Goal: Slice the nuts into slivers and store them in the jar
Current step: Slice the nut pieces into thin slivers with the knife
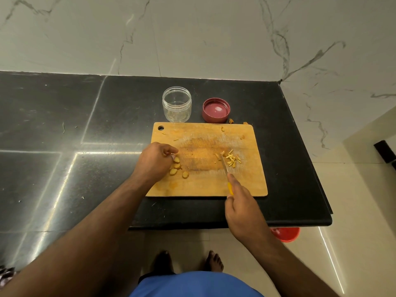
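Head view: whole nuts (177,168) lie in a loose cluster on the left part of the cutting board (205,185), right under the left hand (155,160), whose thumb and forefinger curl to pinch one of them. Slivers (232,160) sit in a small heap well apart to the right, just beside the blade tip of the knife (226,168), which points away from the person. The right hand (242,207) grips its yellow handle. So the left hand is nearer the uncut nuts. Beyond the board stand the jar (176,105), uncapped, and its lid (216,110) on the counter (64,116)
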### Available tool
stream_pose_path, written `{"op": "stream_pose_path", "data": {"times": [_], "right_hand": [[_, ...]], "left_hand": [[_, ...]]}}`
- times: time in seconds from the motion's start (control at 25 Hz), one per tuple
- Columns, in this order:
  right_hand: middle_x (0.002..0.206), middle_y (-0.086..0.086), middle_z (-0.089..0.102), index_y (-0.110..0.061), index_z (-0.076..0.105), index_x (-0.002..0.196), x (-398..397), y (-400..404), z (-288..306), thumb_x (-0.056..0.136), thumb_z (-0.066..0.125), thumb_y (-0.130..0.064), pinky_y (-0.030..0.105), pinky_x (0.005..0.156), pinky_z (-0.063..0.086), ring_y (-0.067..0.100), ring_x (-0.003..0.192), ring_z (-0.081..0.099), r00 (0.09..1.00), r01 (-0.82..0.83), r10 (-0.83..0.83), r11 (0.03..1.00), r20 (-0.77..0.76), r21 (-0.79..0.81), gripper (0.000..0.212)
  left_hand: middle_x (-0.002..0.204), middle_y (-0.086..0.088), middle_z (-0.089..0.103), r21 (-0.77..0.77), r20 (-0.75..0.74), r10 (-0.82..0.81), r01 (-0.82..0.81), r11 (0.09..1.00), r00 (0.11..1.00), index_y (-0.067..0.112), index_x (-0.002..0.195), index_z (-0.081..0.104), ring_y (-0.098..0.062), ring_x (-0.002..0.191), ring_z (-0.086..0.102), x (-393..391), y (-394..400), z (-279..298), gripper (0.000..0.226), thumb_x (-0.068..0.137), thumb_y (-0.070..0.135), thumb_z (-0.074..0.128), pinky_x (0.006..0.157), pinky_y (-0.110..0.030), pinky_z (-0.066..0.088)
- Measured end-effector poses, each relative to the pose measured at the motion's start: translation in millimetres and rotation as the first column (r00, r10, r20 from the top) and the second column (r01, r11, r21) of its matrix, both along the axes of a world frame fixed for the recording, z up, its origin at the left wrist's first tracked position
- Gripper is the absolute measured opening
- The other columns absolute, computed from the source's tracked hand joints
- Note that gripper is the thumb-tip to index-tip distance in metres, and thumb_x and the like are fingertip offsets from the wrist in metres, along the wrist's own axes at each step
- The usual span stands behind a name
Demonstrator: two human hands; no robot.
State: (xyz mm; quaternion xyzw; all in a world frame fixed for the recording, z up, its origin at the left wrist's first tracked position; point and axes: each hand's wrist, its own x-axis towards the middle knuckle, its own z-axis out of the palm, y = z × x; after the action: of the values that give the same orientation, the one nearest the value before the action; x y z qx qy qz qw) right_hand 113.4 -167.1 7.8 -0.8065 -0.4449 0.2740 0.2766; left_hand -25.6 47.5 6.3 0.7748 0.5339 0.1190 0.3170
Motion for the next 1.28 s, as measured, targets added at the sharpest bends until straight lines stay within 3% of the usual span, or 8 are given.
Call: {"op": "stream_pose_path", "data": {"times": [0.24,0.36,0.44,0.6,0.76,0.96,1.28], "right_hand": [[0.123,-0.01,0.046,-0.03,0.019,0.157,-4.3,6.2,-2.8,0.105,0.038,-0.021,0.012,0.077,0.039,0.001,0.096,0.048,0.995,-0.095,0.095,0.995,-0.01,0.002,0.056],[0.131,-0.005,0.048,-0.029,0.021,0.156,5.6,4.2,-3.1,0.104,0.039,-0.021,0.021,0.083,0.047,0.004,0.1,0.052,1.0,-0.003,0.003,1.0,0.003,-0.017,0.056],[0.133,-0.009,0.044,-0.028,0.023,0.156,12.4,0.2,-1.0,0.104,0.04,-0.02,0.027,0.092,0.048,0.005,0.108,0.051,0.999,0.044,-0.044,0.999,-0.004,-0.001,0.056],[0.116,-0.011,0.045,-0.034,0.023,0.155,10.1,-1.9,-0.5,0.103,0.041,-0.02,0.031,0.077,0.055,0.006,0.091,0.056,1.0,0.013,-0.012,0.999,-0.015,0.03,0.057],[0.103,-0.014,0.046,-0.037,0.026,0.154,9.0,-2.9,-4.2,0.103,0.042,-0.02,0.026,0.065,0.052,0.008,0.08,0.054,0.999,0.015,-0.017,0.999,0.042,0.043,0.056],[0.101,-0.011,0.04,-0.042,0.028,0.152,12.1,-7.4,-0.6,0.103,0.044,-0.021,0.021,0.055,0.045,0.011,0.071,0.05,0.982,-0.044,0.038,0.999,0.184,0.028,0.055],[0.102,-0.011,0.039,-0.043,0.034,0.149,20.4,-15.5,3.3,0.102,0.046,-0.021,0.024,0.054,0.05,0.012,0.065,0.05,0.962,-0.046,0.038,0.999,0.269,0.022,0.054]], "left_hand": [[0.118,0.003,0.07,-0.021,0.013,0.003,-0.003,1.0,1.0,0.021,0.118,0.073,-0.003,0.086,0.054,-0.2,0.2,-5.3,0.024,0.099,0.018,0.059,0.064,-0.017,0.04],[0.118,0.003,0.069,-0.033,0.026,0.006,-0.005,0.999,1.0,0.02,0.119,0.073,-0.002,0.081,0.053,-0.2,-0.2,-3.8,0.024,0.1,0.018,0.059,0.063,-0.015,0.039],[0.12,0.003,0.069,-0.04,0.032,0.009,-0.008,0.999,0.999,0.02,0.12,0.072,-0.004,0.088,0.054,-1.0,-1.1,-3.5,0.024,0.099,0.018,0.059,0.067,-0.017,0.041],[0.123,0.003,0.066,0.026,0.024,-0.02,0.02,0.999,1.0,0.025,0.119,0.072,-0.007,0.099,0.053,1.3,-4.2,-1.7,0.025,0.099,0.018,0.059,0.079,-0.026,0.047],[0.123,0.006,0.061,0.061,0.036,-0.208,0.205,0.977,0.977,0.034,0.122,0.069,-0.012,0.111,0.054,21.9,-11.9,5.9,0.034,0.098,0.014,0.056,0.091,-0.037,0.053],[0.12,0.01,0.058,0.071,-0.055,-0.371,0.374,0.925,0.927,0.043,0.13,0.061,-0.01,0.113,0.052,46.4,-20.0,13.3,0.051,0.094,0.007,0.055,0.092,-0.042,0.052],[0.123,0.005,0.058,0.069,-0.122,-0.415,0.424,0.903,0.902,0.039,0.131,0.061,-0.012,0.111,0.054,57.8,-23.3,13.9,0.049,0.096,0.007,0.055,0.09,-0.039,0.054]]}}
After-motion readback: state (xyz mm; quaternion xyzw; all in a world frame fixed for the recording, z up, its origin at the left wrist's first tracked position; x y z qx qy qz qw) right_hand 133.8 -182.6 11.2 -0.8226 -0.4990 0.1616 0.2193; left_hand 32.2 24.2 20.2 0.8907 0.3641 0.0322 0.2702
